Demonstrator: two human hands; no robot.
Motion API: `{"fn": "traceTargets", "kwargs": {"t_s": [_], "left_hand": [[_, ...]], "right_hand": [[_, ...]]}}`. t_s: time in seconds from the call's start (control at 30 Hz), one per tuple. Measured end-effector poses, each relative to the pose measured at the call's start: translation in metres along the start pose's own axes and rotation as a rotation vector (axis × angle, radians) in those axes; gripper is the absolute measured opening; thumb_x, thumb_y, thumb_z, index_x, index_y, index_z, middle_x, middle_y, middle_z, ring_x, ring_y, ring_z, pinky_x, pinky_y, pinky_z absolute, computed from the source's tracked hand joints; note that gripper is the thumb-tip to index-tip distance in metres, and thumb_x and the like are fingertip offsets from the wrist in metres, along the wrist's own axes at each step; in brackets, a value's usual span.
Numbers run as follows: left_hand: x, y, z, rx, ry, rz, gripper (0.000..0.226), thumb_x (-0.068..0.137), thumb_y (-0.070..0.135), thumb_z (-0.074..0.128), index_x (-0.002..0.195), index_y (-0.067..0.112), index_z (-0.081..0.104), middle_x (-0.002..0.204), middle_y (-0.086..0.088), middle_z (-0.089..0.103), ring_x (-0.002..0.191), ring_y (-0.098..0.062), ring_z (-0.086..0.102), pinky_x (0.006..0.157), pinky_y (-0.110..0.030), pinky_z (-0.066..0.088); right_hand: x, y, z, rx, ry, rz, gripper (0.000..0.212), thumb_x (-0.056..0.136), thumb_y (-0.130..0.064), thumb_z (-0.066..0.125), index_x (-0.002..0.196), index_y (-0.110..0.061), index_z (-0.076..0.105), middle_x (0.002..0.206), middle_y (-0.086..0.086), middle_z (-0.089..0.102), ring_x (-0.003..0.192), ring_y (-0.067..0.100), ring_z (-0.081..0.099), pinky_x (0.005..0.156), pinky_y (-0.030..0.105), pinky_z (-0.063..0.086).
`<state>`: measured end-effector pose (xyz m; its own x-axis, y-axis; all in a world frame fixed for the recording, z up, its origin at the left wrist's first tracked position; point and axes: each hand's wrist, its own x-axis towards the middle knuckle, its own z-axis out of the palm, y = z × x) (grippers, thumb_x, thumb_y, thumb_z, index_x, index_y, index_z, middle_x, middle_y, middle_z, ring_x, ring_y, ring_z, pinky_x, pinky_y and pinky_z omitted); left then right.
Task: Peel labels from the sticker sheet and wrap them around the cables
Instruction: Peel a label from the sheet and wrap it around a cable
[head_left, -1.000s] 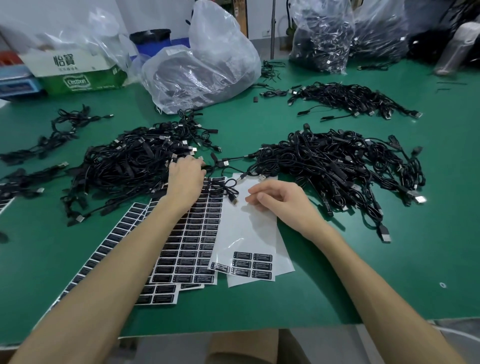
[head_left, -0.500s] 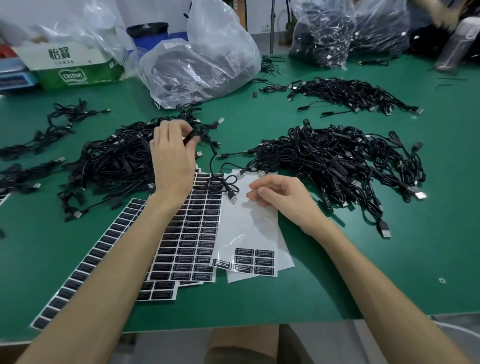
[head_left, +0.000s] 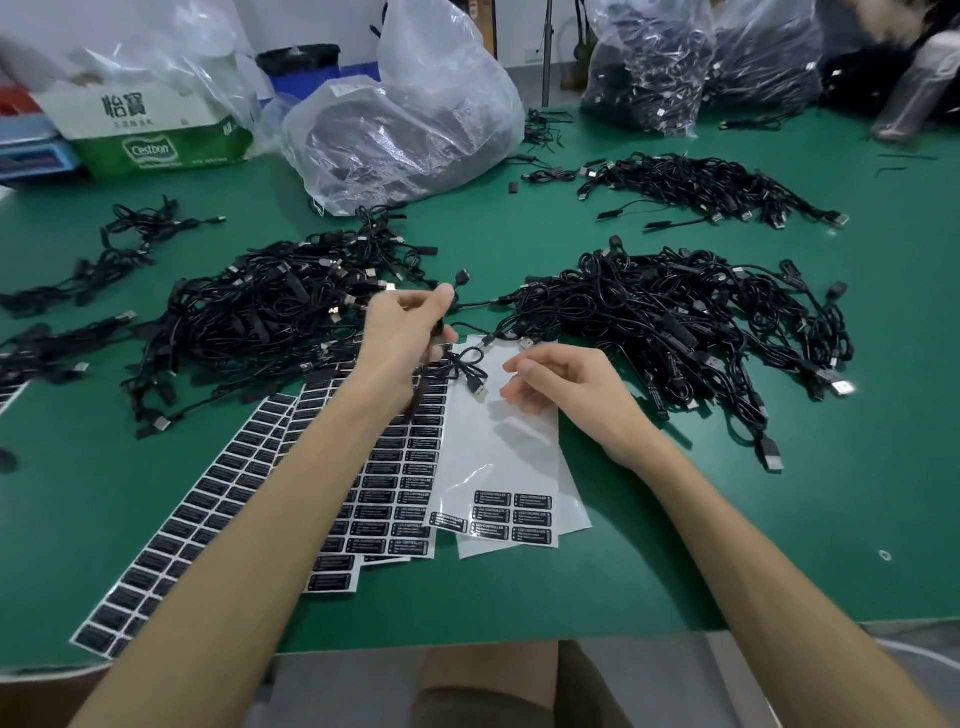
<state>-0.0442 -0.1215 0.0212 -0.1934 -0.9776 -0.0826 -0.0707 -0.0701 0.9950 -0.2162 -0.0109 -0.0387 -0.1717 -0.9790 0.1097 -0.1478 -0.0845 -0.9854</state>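
Left hand (head_left: 402, 338) pinching black cable (head_left: 467, 371) above full sticker sheets (head_left: 395, 488); right hand (head_left: 566, 389) loosely curled, empty, resting on nearly used sheet (head_left: 498, 457).

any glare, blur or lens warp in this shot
Head view: overhead light glares off the glossy, nearly empty sticker sheet and the clear plastic bag; the left hand pinching a cable is slightly motion-smeared, the right hand sharp; the wide-angle lens bows the green table edge and stretches the forearms.

Cable piles (head_left: 249, 317) flank both sides – bare green table (head_left: 779, 545) open right, label sheets (head_left: 395, 478) centre
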Motion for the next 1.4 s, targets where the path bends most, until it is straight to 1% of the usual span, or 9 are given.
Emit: {"fn": "traceTargets", "kwargs": {"t_s": [0.17, 0.33, 0.5, 0.8, 0.9, 1.03, 1.17, 1.3, 1.4], "left_hand": [[-0.014, -0.011, 0.02, -0.182, -0.098, -0.109, 0.043, 0.101, 0.01, 0.065, 0.134, -0.004, 0.041, 0.07, -0.003, 0.077, 0.07, -0.016, 0.076, 0.06, -0.022, 0.059], [-0.02, -0.021, 0.027, -0.2, -0.081, -0.068, 0.066, 0.097, 0.007, 0.07, 0.147, 0.008, 0.026, 0.126, -0.029, 0.063, 0.08, -0.023, 0.078, 0.075, -0.032, 0.063], [-0.024, -0.026, 0.022, -0.257, -0.06, -0.017, 0.067, 0.096, 0.003, 0.07, 0.146, 0.012, 0.025, 0.122, -0.029, 0.065, 0.077, -0.02, 0.078, 0.073, -0.028, 0.062], [-0.031, -0.035, 0.006, -0.266, 0.086, -0.011, 0.066, 0.094, 0.003, 0.073, 0.142, 0.017, 0.03, 0.096, -0.015, 0.077, 0.073, -0.021, 0.077, 0.072, -0.025, 0.062], [-0.035, -0.037, -0.001, -0.233, 0.085, 0.017, 0.065, 0.093, 0.006, 0.075, 0.143, 0.02, 0.035, 0.107, -0.016, 0.068, 0.078, -0.021, 0.078, 0.07, -0.024, 0.061], [-0.038, -0.044, -0.008, 0.136, 0.072, 0.115, 0.044, 0.094, 0.029, 0.076, 0.134, 0.027, 0.056, 0.13, -0.017, 0.053, 0.088, -0.016, 0.069, 0.081, -0.032, 0.062], [-0.041, -0.049, -0.017, 0.631, 0.118, 0.376, 0.03, 0.093, 0.031, 0.075, 0.123, 0.031, 0.066, 0.119, 0.0, 0.035, 0.105, -0.016, 0.045, 0.104, -0.03, 0.042], [-0.047, -0.048, -0.018, 0.987, 0.048, 0.65, 0.043, 0.09, 0.033, 0.077, 0.131, 0.03, 0.066, 0.132, 0.004, 0.051, 0.125, -0.014, 0.044, 0.103, -0.033, 0.025], [-0.052, -0.048, -0.009, 1.046, -0.107, 0.834, 0.047, 0.093, 0.032, 0.074, 0.138, 0.026, 0.063, 0.141, 0.006, 0.058, 0.135, -0.013, 0.049, 0.121, -0.04, 0.018]], "right_hand": [[0.0, 0.0, 0.0, -0.001, 0.014, -0.023, 0.024, 0.106, -0.023, 0.059, 0.108, -0.004, 0.074, 0.09, 0.012, 0.079, 0.078, 0.02, 0.073, 0.077, 0.032, 0.06], [-0.002, -0.002, -0.001, 0.029, 0.007, -0.024, 0.029, 0.107, -0.026, 0.057, 0.107, -0.002, 0.074, 0.08, 0.011, 0.078, 0.066, 0.01, 0.069, 0.062, 0.018, 0.051], [-0.001, -0.002, -0.002, 0.073, -0.002, 0.001, 0.029, 0.106, -0.027, 0.058, 0.105, -0.002, 0.073, 0.078, 0.012, 0.077, 0.069, 0.019, 0.07, 0.065, 0.034, 0.049], [0.001, 0.003, -0.004, 0.086, -0.03, 0.008, 0.012, 0.101, -0.014, 0.066, 0.105, -0.005, 0.074, 0.08, 0.01, 0.078, 0.065, 0.011, 0.066, 0.055, 0.019, 0.048], [0.001, 0.003, -0.004, 0.083, -0.037, 0.008, 0.012, 0.1, -0.011, 0.067, 0.106, -0.004, 0.073, 0.08, 0.009, 0.078, 0.064, 0.01, 0.065, 0.055, 0.019, 0.048], [0.002, 0.004, -0.004, 0.094, 0.001, 0.002, 0.011, 0.1, -0.008, 0.066, 0.106, -0.002, 0.074, 0.077, 0.007, 0.076, 0.058, 0.011, 0.061, 0.054, 0.021, 0.047], [0.003, 0.003, -0.004, 0.115, 0.034, 0.0, 0.012, 0.102, -0.006, 0.062, 0.103, -0.003, 0.074, 0.071, 0.005, 0.072, 0.054, 0.011, 0.055, 0.051, 0.019, 0.045], [0.002, 0.003, -0.004, 0.096, 0.026, -0.02, 0.013, 0.102, -0.007, 0.062, 0.101, -0.006, 0.075, 0.072, 0.004, 0.073, 0.056, 0.011, 0.055, 0.054, 0.02, 0.046], [0.001, 0.004, -0.005, 0.1, 0.0, -0.023, 0.013, 0.102, -0.009, 0.063, 0.105, -0.003, 0.075, 0.072, 0.006, 0.072, 0.057, 0.012, 0.054, 0.053, 0.02, 0.045]]}}
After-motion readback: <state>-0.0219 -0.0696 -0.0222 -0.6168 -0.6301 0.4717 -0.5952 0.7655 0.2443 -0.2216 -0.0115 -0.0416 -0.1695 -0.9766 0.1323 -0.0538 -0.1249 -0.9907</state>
